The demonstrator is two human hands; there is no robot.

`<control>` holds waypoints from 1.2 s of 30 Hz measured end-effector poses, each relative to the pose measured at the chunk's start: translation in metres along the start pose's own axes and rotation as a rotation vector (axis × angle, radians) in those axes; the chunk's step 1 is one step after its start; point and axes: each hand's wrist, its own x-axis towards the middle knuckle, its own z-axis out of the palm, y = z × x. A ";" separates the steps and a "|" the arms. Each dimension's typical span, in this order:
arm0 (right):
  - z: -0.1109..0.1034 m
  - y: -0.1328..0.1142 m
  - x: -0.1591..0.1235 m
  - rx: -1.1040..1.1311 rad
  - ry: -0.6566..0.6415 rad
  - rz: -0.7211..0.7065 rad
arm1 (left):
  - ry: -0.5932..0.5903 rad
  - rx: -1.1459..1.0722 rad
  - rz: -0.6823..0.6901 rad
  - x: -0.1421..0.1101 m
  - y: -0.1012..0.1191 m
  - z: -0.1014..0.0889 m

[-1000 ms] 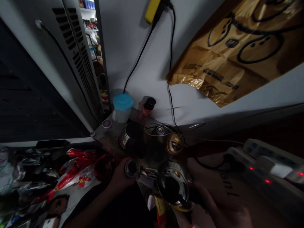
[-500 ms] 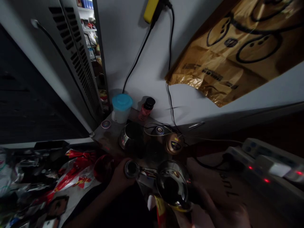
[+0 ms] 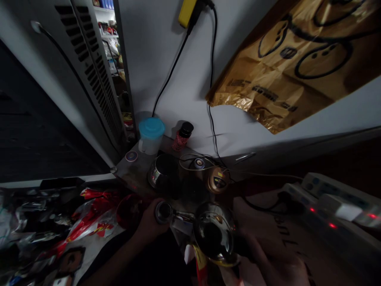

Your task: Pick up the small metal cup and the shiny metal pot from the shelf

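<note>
My left hand [image 3: 149,223] is wrapped round an open-mouthed thermos bottle [image 3: 163,212], its round rim facing up. A shiny metal kettle [image 3: 214,230] is tilted to the left, its thin spout [image 3: 183,215] reaching the bottle's mouth. My right hand [image 3: 269,260] is closed on the kettle's dark handle [image 3: 245,248]; deep shadow hides some of its fingers. Whether liquid flows from the spout I cannot tell. Beyond the bottle stands a dark, shiny-sided pot [image 3: 163,172] on the small table [image 3: 129,174].
A blue-lidded plastic jug [image 3: 151,137], a red patterned bottle [image 3: 182,137] and a gold round tin [image 3: 218,180] stand near the wall. Power strips [image 3: 330,214] with red lights lie at right on a cardboard box [image 3: 285,234]. Red plastic bags [image 3: 95,210] lie at left.
The view has shifted very slightly. Both hands, the kettle and the bottle keep nearly the same places, with the spout still at the bottle's mouth.
</note>
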 end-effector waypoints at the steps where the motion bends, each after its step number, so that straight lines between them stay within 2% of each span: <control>1: 0.000 0.001 0.000 -0.006 -0.027 -0.004 | -0.003 -0.003 -0.001 0.000 -0.001 0.000; 7: -0.001 0.010 0.003 -0.011 -0.029 -0.021 | -0.002 -0.013 -0.003 0.000 -0.001 0.000; 9: -0.002 0.012 0.005 -0.034 -0.068 -0.035 | -0.002 -0.021 -0.006 -0.001 0.001 0.000; 14: -0.005 0.006 0.012 -0.039 -0.110 -0.054 | -0.014 -0.037 -0.003 -0.001 0.004 0.000; 19: -0.006 0.005 0.007 -0.033 -0.102 -0.002 | -0.030 -0.036 -0.007 -0.001 0.002 0.002; 25: -0.006 0.014 0.005 -0.049 -0.111 -0.023 | -0.039 -0.041 -0.010 -0.001 0.003 0.004; 29: -0.007 0.013 0.006 -0.045 -0.094 0.031 | -0.040 -0.040 -0.013 -0.001 0.007 0.004; 33: -0.009 0.019 0.004 -0.019 -0.171 0.060 | -0.044 -0.046 -0.018 -0.001 0.011 0.005; 36: -0.009 0.026 0.003 -0.024 -0.164 0.070 | -0.041 -0.050 -0.019 -0.001 0.012 0.006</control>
